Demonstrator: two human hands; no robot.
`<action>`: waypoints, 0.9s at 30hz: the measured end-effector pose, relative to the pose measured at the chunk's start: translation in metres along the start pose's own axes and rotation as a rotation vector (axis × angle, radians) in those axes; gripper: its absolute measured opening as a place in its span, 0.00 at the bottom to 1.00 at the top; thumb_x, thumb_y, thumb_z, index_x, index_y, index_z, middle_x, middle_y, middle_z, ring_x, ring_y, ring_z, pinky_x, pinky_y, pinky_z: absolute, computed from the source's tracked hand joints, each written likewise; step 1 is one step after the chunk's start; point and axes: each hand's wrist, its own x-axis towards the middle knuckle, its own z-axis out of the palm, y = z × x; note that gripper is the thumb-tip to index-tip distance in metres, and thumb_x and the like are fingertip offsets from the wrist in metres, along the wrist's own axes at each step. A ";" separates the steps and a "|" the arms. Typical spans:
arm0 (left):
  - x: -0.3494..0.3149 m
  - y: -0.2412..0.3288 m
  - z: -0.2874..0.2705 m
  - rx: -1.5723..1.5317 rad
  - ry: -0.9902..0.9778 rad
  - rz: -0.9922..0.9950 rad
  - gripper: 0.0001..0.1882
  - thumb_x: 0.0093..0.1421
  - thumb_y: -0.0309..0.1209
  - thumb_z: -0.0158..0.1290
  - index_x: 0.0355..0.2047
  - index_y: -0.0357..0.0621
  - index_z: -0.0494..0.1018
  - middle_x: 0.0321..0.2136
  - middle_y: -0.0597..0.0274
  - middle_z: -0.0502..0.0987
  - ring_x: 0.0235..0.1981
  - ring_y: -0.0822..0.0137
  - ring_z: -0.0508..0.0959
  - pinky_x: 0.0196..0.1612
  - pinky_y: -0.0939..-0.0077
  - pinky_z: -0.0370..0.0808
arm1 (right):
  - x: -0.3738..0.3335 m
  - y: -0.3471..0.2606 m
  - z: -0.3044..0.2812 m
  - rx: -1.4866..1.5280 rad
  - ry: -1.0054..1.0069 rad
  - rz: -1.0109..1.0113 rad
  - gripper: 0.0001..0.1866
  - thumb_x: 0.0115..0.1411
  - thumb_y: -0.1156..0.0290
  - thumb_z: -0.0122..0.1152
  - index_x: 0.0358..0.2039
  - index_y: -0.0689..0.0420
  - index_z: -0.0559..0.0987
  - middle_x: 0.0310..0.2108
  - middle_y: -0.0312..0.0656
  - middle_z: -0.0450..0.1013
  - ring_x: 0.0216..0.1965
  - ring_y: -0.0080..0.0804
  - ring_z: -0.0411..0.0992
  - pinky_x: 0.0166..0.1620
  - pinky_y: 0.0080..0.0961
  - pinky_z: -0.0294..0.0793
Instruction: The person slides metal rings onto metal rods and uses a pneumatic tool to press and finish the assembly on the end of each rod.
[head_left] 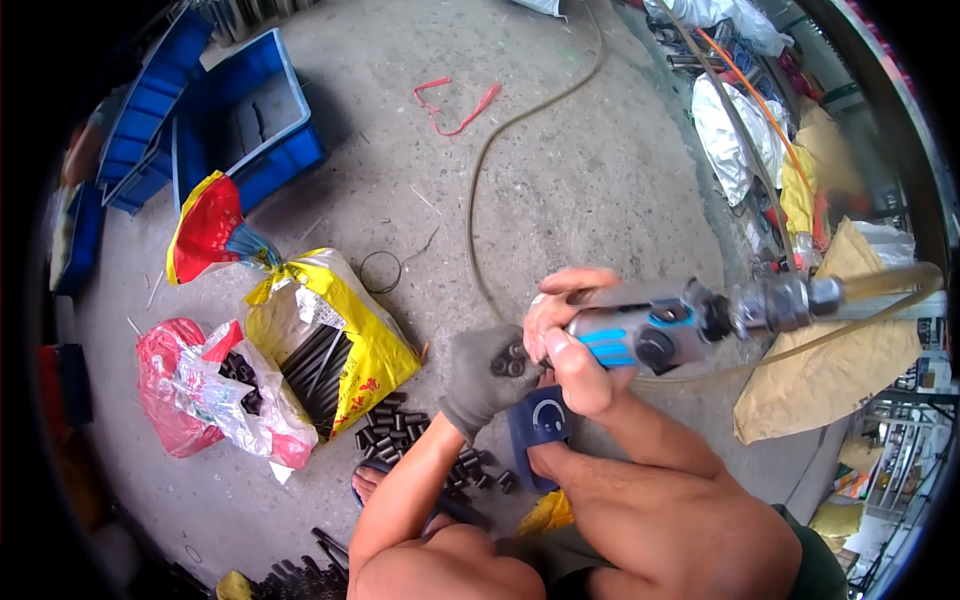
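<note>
My left hand (475, 375), in a grey glove, is closed around several small black tubular pieces (511, 362) whose round ends show at the fingers. Right against it, my bare right hand (572, 372) grips a grey and blue air tool (640, 335). A metal coupling (775, 304) and a yellowish hose (890, 283) run off the tool's right end. The tool's working tip is hidden behind my fingers. Below my left hand, a pile of short black sleeves (400, 430) lies on the floor.
A yellow bag (385, 360) of long black rods and a red-and-white bag (180, 400) lie to the left. Blue crates (262, 160) stand at the far left. The air hose (478, 200) crosses the concrete floor. Brown sacking (800, 390) and clutter lie along the right.
</note>
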 end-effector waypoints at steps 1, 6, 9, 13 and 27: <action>0.001 0.001 -0.002 0.065 -0.052 -0.008 0.17 0.49 0.40 0.73 0.26 0.43 0.78 0.19 0.53 0.75 0.18 0.58 0.76 0.24 0.67 0.72 | 0.001 -0.006 -0.006 -0.173 -0.061 -0.083 0.17 0.62 0.76 0.57 0.51 0.65 0.71 0.34 0.42 0.75 0.31 0.21 0.73 0.39 0.25 0.76; 0.006 0.006 -0.010 0.103 -0.016 -0.040 0.15 0.48 0.38 0.71 0.27 0.43 0.78 0.20 0.53 0.76 0.19 0.55 0.78 0.25 0.65 0.73 | -0.005 -0.037 -0.005 -0.308 -0.132 -0.181 0.16 0.60 0.75 0.58 0.49 0.64 0.71 0.30 0.41 0.74 0.29 0.23 0.73 0.37 0.27 0.76; 0.004 0.007 -0.017 0.143 -0.056 -0.014 0.16 0.46 0.39 0.71 0.26 0.43 0.78 0.20 0.52 0.77 0.20 0.54 0.78 0.26 0.64 0.74 | -0.005 -0.020 0.002 -0.226 -0.129 -0.159 0.16 0.60 0.75 0.57 0.48 0.63 0.70 0.30 0.42 0.74 0.28 0.24 0.71 0.36 0.27 0.75; 0.006 0.008 -0.010 0.167 -0.081 0.007 0.19 0.44 0.40 0.72 0.26 0.41 0.77 0.21 0.49 0.77 0.22 0.50 0.78 0.28 0.60 0.74 | -0.004 -0.012 -0.008 -0.107 -0.061 -0.098 0.14 0.59 0.74 0.55 0.46 0.61 0.68 0.29 0.43 0.73 0.28 0.25 0.69 0.35 0.27 0.74; 0.003 -0.011 -0.001 0.145 -0.040 0.002 0.17 0.49 0.40 0.69 0.30 0.42 0.77 0.22 0.50 0.80 0.23 0.47 0.81 0.30 0.59 0.78 | -0.001 0.006 -0.006 0.050 0.094 -0.048 0.21 0.54 0.77 0.53 0.49 0.66 0.67 0.24 0.40 0.68 0.25 0.28 0.67 0.33 0.30 0.73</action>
